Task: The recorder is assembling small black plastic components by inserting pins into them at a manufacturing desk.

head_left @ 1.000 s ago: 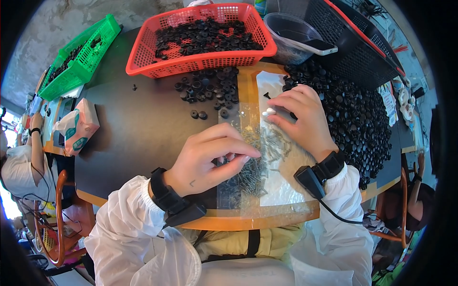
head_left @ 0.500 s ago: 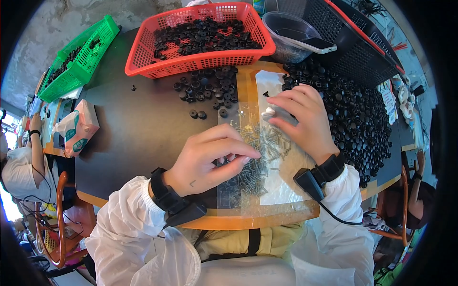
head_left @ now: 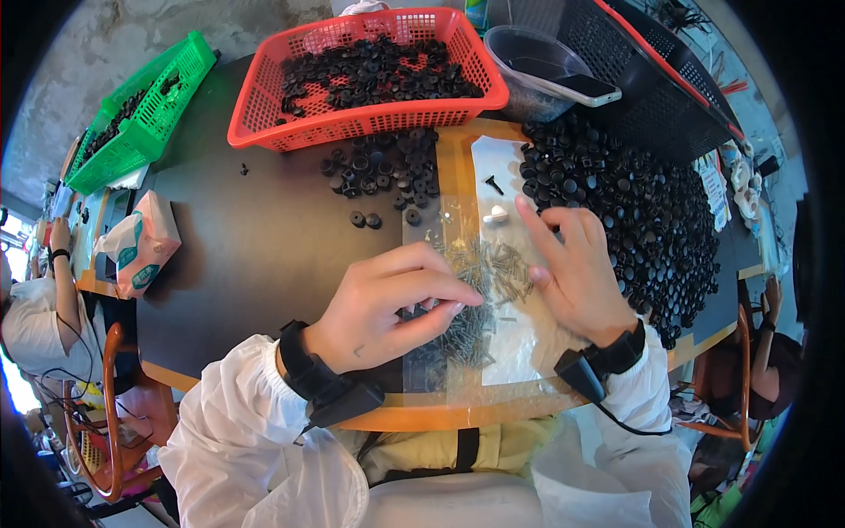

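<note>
My left hand [head_left: 387,304] is closed in a pinch over a heap of small silver screws [head_left: 468,339]. Whatever its thumb and forefinger hold, if anything, is too small to make out. My right hand [head_left: 576,277] has its fingers apart, the forefinger stretched out, and holds nothing. It hovers over the white sheet [head_left: 528,356] beside a large pile of round black caps [head_left: 656,233]. Beyond its fingertips, a small white piece [head_left: 496,215] and a black part with a thin stem [head_left: 494,186] lie on the sheet.
A red basket [head_left: 370,115] of black parts stands at the back, with loose black pieces [head_left: 378,172] before it. A green basket [head_left: 145,141] and tissue pack [head_left: 148,242] are left. A phone [head_left: 588,88] rests on a clear tub [head_left: 532,106] beside a black crate [head_left: 651,97].
My right hand has drawn back toward me and opened, moving away from the white piece. The black stemmed part now shows whole. My left hand has stayed nearly in place.
</note>
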A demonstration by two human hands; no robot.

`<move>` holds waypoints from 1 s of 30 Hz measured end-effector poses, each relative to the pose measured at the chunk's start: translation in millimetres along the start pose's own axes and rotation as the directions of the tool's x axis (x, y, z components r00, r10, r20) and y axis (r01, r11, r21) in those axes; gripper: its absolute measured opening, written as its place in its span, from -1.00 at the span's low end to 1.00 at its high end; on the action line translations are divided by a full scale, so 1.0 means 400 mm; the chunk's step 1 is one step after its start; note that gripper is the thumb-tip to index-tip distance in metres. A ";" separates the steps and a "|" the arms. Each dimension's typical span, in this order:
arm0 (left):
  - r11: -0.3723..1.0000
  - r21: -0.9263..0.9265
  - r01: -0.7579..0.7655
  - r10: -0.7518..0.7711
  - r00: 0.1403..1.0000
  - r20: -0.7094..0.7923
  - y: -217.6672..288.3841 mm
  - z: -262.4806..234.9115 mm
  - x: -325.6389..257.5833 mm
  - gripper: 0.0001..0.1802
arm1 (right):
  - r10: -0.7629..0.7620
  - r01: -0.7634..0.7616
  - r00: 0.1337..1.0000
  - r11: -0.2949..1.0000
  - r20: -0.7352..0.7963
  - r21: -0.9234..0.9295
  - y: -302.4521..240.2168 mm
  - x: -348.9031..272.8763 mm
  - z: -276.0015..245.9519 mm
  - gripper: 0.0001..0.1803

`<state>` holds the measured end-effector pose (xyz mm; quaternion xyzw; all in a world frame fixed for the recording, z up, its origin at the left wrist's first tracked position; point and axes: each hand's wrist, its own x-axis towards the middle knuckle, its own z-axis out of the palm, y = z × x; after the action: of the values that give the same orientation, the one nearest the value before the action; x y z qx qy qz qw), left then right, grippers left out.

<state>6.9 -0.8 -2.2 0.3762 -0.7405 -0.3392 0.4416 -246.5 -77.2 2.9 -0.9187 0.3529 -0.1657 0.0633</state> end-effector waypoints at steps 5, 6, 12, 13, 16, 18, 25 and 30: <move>1.000 -0.023 -0.008 0.008 1.000 0.002 -0.002 0.002 0.003 -0.76 | -0.063 0.069 0.997 0.988 0.049 -0.135 -0.011 -0.018 -0.014 -0.23; 1.000 -0.018 -0.014 0.014 1.000 0.005 -0.002 0.002 0.003 -0.76 | -0.049 0.058 0.996 0.990 0.073 -0.128 -0.009 -0.015 -0.013 -0.21; 1.000 -0.009 -0.005 0.005 1.000 0.022 -0.003 0.000 0.003 -0.75 | -0.055 0.065 0.993 0.993 0.106 -0.102 -0.002 -0.010 0.004 -0.18; 1.000 -0.014 -0.003 0.003 1.000 0.028 -0.002 -0.001 0.003 -0.75 | -0.052 0.064 0.992 0.992 0.113 -0.109 -0.003 -0.010 0.004 -0.18; 1.000 -0.022 0.001 0.000 1.000 0.024 0.001 0.000 0.006 -0.76 | -0.046 0.052 0.997 0.994 0.064 -0.092 -0.001 -0.011 0.008 -0.18; 1.000 -0.013 -0.006 0.006 1.000 0.022 -0.001 0.000 0.006 -0.76 | -0.050 0.059 0.994 0.994 0.093 -0.096 0.000 -0.009 0.004 -0.17; 1.000 0.010 -0.021 0.021 1.000 0.008 -0.001 0.000 0.004 -0.76 | -0.051 0.061 0.993 0.994 0.107 -0.089 -0.001 -0.009 0.006 -0.13; 0.965 0.251 -0.075 0.108 0.987 -0.120 -0.015 -0.012 0.007 -0.76 | -0.046 0.044 0.999 0.993 -0.013 -0.106 -0.004 -0.008 0.005 -0.13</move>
<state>11.7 -7.0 -4.3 0.4149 -0.7623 -0.1984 0.4554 -246.9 -74.0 0.5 -0.9272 0.3410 -0.1551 0.0081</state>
